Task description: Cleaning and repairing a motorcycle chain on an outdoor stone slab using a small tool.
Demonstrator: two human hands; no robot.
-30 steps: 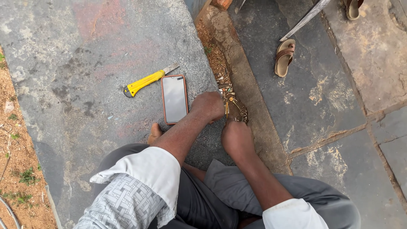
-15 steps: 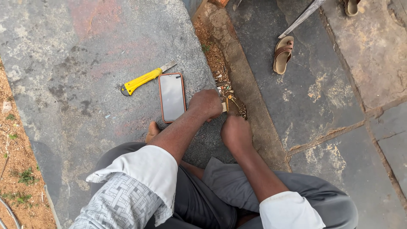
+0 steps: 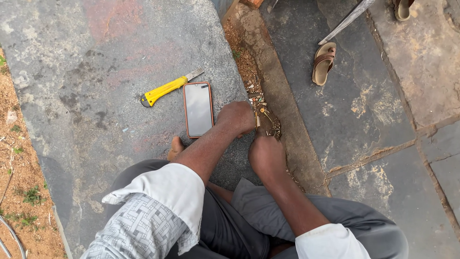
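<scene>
I sit cross-legged on a grey stone slab [image 3: 96, 72]. My left hand [image 3: 237, 117] is curled at the slab's right edge, fingers closed on something small and pale among the debris. My right hand [image 3: 266, 153] is just below it, fingers tucked down into the same tangle of dry twigs and wiry bits [image 3: 268, 122] in the dirt-filled gap [image 3: 247, 67] between the slabs. What each hand grips is mostly hidden under the knuckles. A phone [image 3: 198, 109] with an orange case lies face up just left of my left hand. A yellow utility knife [image 3: 165, 89] lies beyond it.
A brown sandal [image 3: 323, 62] lies on the lower paving to the right, with a grey metal strip [image 3: 347, 19] above it and another sandal [image 3: 402, 7] at the top edge. Bare earth with small weeds [image 3: 19, 192] borders the slab on the left.
Both hands have shifted slightly toward me along the gap, and the right hand has closed in under the left. The phone and knife have not moved.
</scene>
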